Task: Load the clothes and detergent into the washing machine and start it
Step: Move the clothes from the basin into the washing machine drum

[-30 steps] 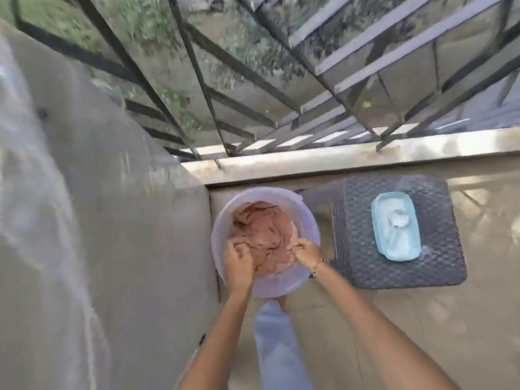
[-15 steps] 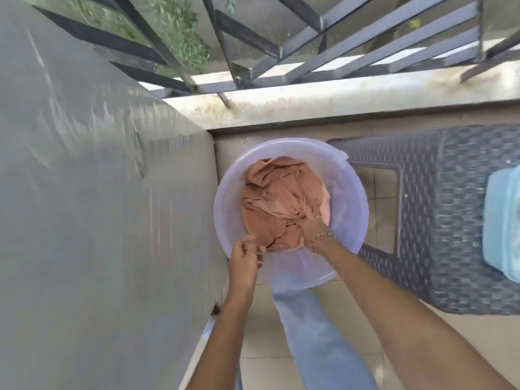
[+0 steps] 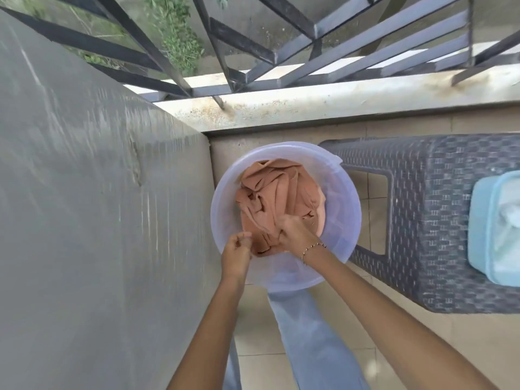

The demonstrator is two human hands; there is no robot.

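A pale lilac plastic basin (image 3: 342,192) stands on the tiled floor, in the corner by the wall. Crumpled salmon-pink cloth (image 3: 270,192) fills it. My right hand (image 3: 294,233), a bead bracelet on its wrist, reaches into the basin and grips a fold of the cloth near its front edge. My left hand (image 3: 236,253) is at the basin's near left rim, its fingers curled and pinching the cloth's near edge. A light blue tub (image 3: 486,226) with white contents sits on the stool at the right. No washing machine is in view.
A grey woven plastic stool (image 3: 439,220) stands right of the basin. A grey wall (image 3: 98,220) runs along the left. Behind the basin are a concrete ledge (image 3: 309,105) and a dark metal railing (image 3: 253,52). My light blue trouser legs (image 3: 309,342) are below.
The view has come closer and lower over the basin. My right hand went from the basin's rim down into the cloth and took hold of it; my left hand stayed at the near rim.
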